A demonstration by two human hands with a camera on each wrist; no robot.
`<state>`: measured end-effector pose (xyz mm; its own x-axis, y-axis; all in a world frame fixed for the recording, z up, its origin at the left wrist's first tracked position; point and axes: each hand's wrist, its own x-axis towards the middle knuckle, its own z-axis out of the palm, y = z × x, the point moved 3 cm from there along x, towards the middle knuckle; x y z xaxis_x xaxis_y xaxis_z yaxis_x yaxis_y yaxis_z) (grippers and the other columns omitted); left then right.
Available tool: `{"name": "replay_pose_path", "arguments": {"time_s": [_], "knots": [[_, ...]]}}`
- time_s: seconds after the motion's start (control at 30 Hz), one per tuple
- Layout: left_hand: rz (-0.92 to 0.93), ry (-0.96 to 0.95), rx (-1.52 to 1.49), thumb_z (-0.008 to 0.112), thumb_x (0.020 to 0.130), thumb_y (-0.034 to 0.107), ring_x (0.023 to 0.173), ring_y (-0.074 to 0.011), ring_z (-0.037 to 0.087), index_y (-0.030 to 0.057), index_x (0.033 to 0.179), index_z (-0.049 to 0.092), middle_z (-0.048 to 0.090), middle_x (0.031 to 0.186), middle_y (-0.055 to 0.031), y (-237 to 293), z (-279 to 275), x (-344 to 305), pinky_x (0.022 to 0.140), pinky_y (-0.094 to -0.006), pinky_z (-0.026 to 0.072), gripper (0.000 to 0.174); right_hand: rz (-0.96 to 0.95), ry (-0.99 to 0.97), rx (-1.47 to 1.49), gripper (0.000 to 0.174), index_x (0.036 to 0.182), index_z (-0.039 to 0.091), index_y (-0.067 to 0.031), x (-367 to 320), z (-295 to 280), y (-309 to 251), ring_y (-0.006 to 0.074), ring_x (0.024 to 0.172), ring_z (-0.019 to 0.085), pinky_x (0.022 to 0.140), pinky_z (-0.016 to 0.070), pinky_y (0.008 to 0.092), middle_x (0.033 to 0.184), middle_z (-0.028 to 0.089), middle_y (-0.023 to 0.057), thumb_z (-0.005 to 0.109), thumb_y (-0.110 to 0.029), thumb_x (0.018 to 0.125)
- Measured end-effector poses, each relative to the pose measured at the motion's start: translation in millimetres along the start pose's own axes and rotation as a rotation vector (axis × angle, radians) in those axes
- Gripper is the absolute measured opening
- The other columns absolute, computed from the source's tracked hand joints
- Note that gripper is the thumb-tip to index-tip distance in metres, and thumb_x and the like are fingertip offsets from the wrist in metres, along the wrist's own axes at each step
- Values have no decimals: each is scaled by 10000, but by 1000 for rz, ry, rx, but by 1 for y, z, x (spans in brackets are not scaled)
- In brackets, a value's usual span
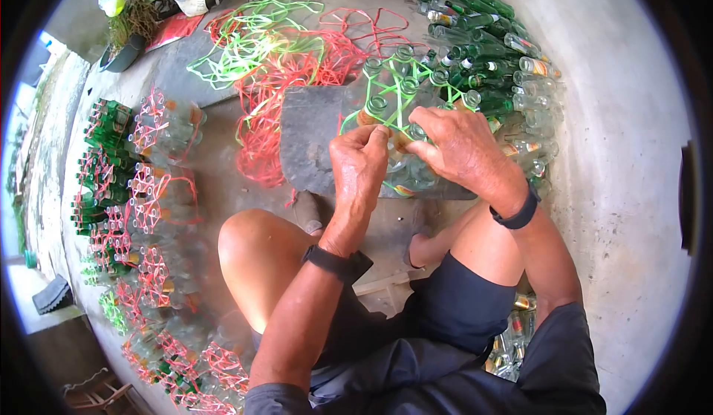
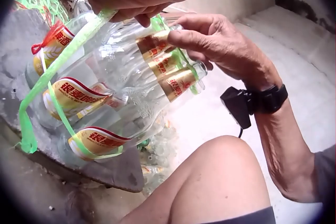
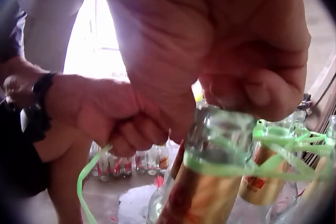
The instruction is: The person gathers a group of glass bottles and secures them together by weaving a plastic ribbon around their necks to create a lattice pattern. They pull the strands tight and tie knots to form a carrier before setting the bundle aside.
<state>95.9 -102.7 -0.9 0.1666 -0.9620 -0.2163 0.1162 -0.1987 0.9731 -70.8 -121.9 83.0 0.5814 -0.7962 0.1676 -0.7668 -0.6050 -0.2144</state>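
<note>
Green flat strap (image 2: pixel 59 64): left hand (image 1: pixel 360 166) pinches, right hand (image 1: pixel 460 148) grips glass bottleneck (image 3: pixel 223 129) (gold-foiled).

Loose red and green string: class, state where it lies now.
In the head view the string pile lies at upper centre, left of the green-tied bottle bundle, around the far left corner of the grey slab.
</note>
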Motion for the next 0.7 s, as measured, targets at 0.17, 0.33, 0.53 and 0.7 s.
{"name": "replay_pose_path", "arguments": {"time_s": [0.17,0.33,0.53,0.7], "knots": [[160,31,122,682,961,162,598,-76,513,-96,980,792,611,605,-28,6,-3,4,546,-335,433,281,47,41,-38,301,1005,581,-57,-4,4,-3,423,821,714,691,506,534,805,707,161,812,-173,852],[245,47,176,687,955,141,594,-78,516,-98,929,768,592,571,-90,9,-6,1,556,-360,453,254,-26,8,-29,307,1003,582,-55,-2,0,0,419,807,715,699,519,529,807,706,162,820,-162,841],[285,8,236,695,977,141,646,-46,470,-95,982,792,571,656,29,11,-12,-9,561,-297,395,256,-140,-64,-82,320,1004,588,-67,2,-1,9,392,832,728,698,538,499,814,709,134,835,-178,833],[225,-23,166,697,987,143,643,-44,477,-82,980,798,569,663,42,9,-11,-27,562,-290,399,248,-269,-119,-170,297,1002,597,-92,-2,-9,12,344,861,739,708,549,478,810,700,87,827,-164,828]]}}
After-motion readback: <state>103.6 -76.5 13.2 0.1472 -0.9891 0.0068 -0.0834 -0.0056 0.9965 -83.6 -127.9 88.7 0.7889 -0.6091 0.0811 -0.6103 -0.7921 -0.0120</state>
